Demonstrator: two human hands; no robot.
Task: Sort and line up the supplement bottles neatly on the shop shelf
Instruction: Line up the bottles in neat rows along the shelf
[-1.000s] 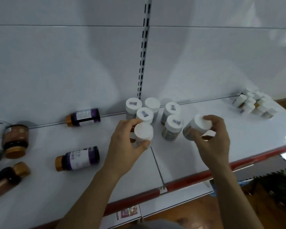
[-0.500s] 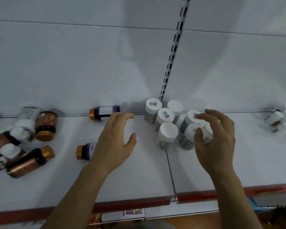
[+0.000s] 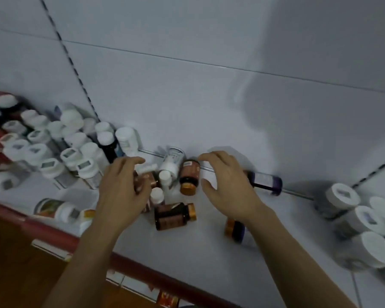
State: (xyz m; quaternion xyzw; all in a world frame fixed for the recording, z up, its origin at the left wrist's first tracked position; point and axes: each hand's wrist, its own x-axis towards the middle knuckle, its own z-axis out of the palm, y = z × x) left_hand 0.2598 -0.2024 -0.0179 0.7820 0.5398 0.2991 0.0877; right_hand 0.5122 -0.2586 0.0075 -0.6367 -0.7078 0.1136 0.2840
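On the white shelf (image 3: 200, 247) lies a jumble of supplement bottles. A brown bottle with a gold cap (image 3: 175, 215) lies on its side between my hands, and another brown one (image 3: 189, 176) lies behind it beside a tipped white bottle (image 3: 172, 160). My left hand (image 3: 122, 187) hovers over a brown bottle (image 3: 142, 181) and small white-capped bottles (image 3: 157, 194), fingers relaxed, holding nothing that I can see. My right hand (image 3: 227, 185) is spread open just right of the pile. A purple bottle (image 3: 265, 181) lies behind it; another (image 3: 235, 228) lies under its wrist.
Several upright white-capped bottles (image 3: 65, 150) crowd the left of the shelf. More white-capped bottles (image 3: 342, 198) stand at the right. One bottle (image 3: 53, 207) lies close to the red front edge (image 3: 53, 232). The white back panel (image 3: 209, 96) rises behind.
The view has swung left. My right hand has released the white-capped bottle, and both hands have moved from the white-capped group to the pile of fallen brown bottles.
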